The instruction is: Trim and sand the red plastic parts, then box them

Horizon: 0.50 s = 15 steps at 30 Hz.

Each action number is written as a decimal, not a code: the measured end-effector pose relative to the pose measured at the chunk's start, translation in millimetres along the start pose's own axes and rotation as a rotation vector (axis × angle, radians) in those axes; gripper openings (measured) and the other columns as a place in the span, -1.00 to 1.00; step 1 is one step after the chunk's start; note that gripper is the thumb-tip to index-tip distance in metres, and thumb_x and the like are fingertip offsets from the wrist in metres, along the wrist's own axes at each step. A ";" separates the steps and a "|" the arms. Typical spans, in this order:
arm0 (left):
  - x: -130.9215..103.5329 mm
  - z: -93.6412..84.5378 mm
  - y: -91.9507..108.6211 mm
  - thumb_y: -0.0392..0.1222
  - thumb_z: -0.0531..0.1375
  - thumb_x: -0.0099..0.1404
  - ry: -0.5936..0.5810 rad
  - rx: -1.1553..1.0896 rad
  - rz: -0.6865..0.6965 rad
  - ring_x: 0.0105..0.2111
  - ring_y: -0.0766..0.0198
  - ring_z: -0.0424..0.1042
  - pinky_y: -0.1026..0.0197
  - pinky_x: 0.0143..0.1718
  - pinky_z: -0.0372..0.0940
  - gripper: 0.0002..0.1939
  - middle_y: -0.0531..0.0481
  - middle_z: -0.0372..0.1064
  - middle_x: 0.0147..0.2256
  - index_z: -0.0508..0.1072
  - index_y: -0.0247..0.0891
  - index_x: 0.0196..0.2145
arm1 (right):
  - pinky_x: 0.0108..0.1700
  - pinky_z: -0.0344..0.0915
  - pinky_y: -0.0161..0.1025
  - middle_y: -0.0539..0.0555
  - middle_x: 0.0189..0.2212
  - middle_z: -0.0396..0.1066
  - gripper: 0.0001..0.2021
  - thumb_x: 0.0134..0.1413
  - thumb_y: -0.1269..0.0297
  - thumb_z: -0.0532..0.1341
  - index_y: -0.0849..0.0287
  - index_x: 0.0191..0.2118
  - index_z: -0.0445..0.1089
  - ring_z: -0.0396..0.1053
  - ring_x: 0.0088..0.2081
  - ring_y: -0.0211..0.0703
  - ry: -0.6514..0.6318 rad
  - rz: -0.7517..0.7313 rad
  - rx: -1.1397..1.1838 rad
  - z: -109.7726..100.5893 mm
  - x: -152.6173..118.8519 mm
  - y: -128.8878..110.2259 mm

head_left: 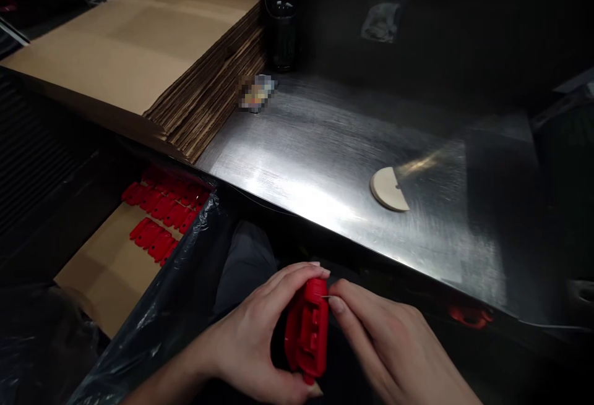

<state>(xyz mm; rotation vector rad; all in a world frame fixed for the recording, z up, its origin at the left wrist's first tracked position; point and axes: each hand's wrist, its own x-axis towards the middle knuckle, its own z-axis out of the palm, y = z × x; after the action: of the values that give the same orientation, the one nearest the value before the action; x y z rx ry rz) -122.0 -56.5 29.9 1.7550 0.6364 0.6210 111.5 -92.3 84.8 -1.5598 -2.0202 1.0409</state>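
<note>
The left hand [253,337] held a red plastic part [307,328], its fingers [297,275] wrapped around it, below the near edge of the shiny surface [325,164]. The right hand [390,343] pinched a thin pin at the part's top with narrow fingers [338,305].

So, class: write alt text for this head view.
Two hands hold a red plastic part below a metal table, the left hand gripping it, the right hand at its top. More red parts fill a box on the left.
</note>
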 end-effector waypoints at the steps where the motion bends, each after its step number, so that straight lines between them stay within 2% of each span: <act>1: 0.4 0.1 -0.1 -0.20 0.61 -0.06 0.000 -0.001 -0.001 0.43 -0.28 0.29 -0.17 0.48 0.24 0.35 -0.19 0.23 0.47 -0.01 0.04 0.54 | -0.48 0.21 -0.33 -0.11 -0.40 0.47 -0.70 0.63 0.26 0.00 0.02 -0.26 0.29 0.46 -0.45 -0.28 0.012 -0.005 -0.017 0.9 -0.1 0.8; 8: 3.3 -5.4 3.0 -0.18 0.62 -0.07 0.005 0.007 0.004 0.43 -0.28 0.29 -0.18 0.47 0.25 0.34 -0.16 0.26 0.45 0.04 0.07 0.53 | -0.52 0.25 -0.31 -0.11 -0.39 0.51 -0.79 0.59 0.32 0.01 0.00 -0.14 0.32 0.53 -0.46 -0.24 0.071 -0.105 -0.232 2.9 0.3 1.5; 15: 8.1 -10.0 5.8 -0.14 0.63 -0.06 -0.006 0.002 0.044 0.43 -0.27 0.30 -0.16 0.46 0.28 0.32 -0.17 0.29 0.45 0.08 0.04 0.54 | -0.60 0.19 -0.30 -0.12 -0.44 0.48 -0.76 0.56 0.36 -0.03 0.01 -0.18 0.29 0.52 -0.52 -0.26 0.068 -0.148 -0.230 -3.1 -0.1 -2.1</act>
<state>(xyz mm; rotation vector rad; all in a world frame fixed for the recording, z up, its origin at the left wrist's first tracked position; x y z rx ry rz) -122.5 -45.5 38.7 1.7754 0.5964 0.6455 112.3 -91.6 88.4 -1.5038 -2.2327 0.7126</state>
